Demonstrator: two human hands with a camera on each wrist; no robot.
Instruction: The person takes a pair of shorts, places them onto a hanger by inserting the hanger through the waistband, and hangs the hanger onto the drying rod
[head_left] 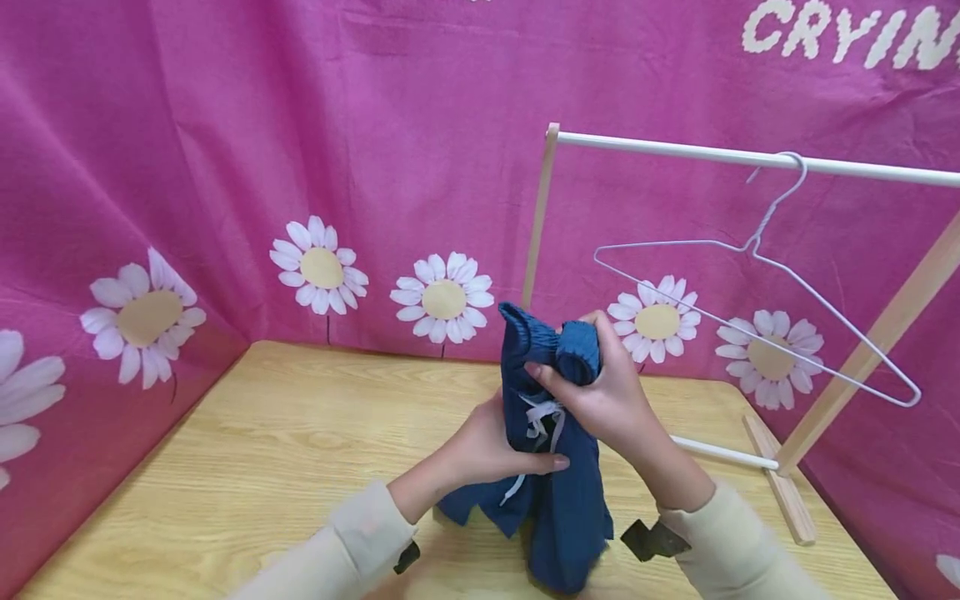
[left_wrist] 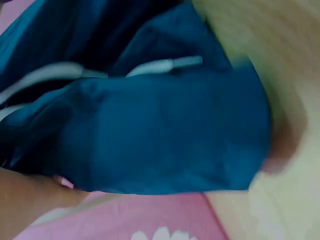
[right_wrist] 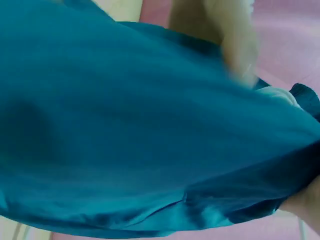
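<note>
The dark blue garment (head_left: pixel 567 508) is up in both hands in front of the person, over the near part of the wooden table (head_left: pixel 322 442), left of the clothes rack (head_left: pixel 675 148). Its long axis runs from the gathered waistband (head_left: pixel 579 337), uppermost and farthest from the wearer of the camera, down to the loose ends, which point back toward the person. From where I stand it is close to upright, the waistband end pointing at the pink backdrop (head_left: pixel 420 125); one blue flap splays out left at the bottom, while the longer part drops nearly straight. I can't tell whether the lowest edge touches the tabletop.

The left hand (head_left: pixel 483 450) grips the garment's left side midway down, thumb laid across the front, under the white drawstring (head_left: pixel 537 412), its fingers hidden behind the cloth. The right hand (head_left: pixel 615 404) pinches the top just below the waistband, thumb on the front and the other fingers round the back; the band is folded between two raised ends. One drawstring tip dangles below the left thumb.

From the left wrist the cloth stretches sideways, its free edge pointing right; both wrist views are blurred. The white wire hanger (head_left: pixel 752 244) hangs from the rack's rail, well apart from the garment.
</note>
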